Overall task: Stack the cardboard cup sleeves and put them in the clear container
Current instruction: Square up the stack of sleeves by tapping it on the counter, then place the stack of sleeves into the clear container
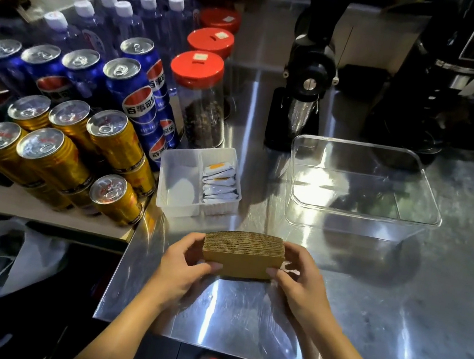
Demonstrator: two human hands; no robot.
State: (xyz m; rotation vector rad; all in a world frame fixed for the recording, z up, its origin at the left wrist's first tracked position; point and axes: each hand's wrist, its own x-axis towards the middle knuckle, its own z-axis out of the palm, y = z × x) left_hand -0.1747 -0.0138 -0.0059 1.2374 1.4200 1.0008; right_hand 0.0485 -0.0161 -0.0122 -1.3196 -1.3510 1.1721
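A thick stack of brown cardboard cup sleeves stands on edge just above the steel counter, near its front. My left hand grips the stack's left end and my right hand grips its right end, thumbs on the near face. The clear container sits empty on the counter, behind and to the right of the stack, apart from both hands.
A small white divided tray with sachets lies just behind the stack. Gold and blue cans crowd a shelf at left. Red-lidded jars and a black grinder stand further back. The counter's front edge is near.
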